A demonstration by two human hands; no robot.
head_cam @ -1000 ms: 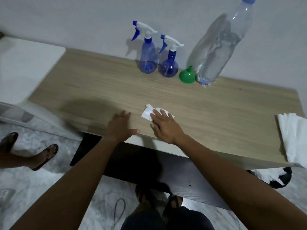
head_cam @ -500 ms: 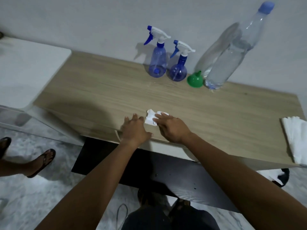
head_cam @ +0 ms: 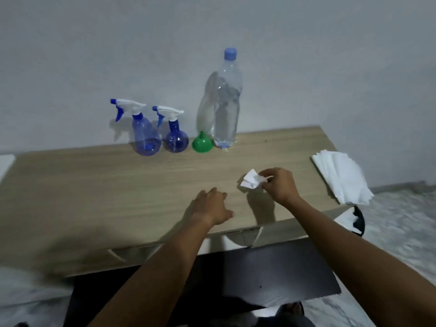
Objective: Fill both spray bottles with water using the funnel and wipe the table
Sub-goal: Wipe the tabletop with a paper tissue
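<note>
Two grips: left grip (head_cam: pixel 212 208) rests empty, relaxed, by the table (head_cam: pixel 94 197) front edge; right grip (head_cam: pixel 280 185) pinches a tissue (head_cam: pixel 250 182).

Pale beige wood grain, streaks running lengthwise – table (head_cam: pixel 94 185). Translucent blue body, white head, blue trigger and nozzle on taller spray bottle (head_cam: pixel 145 135); deeper blue body, same white-and-blue head on rounder spray bottle (head_cam: pixel 176 138). Bright green funnel (head_cam: pixel 202 143). Clear water bottle (head_cam: pixel 225 109), pale blue cap. White crumpled tissue (head_cam: pixel 250 182), white tissue stack (head_cam: pixel 342 178). Plain pale grey wall (head_cam: pixel 306 55). Mottled grey-white marbling – floor (head_cam: pixel 401 232). Black panel (head_cam: pixel 271 274) under table.
</note>
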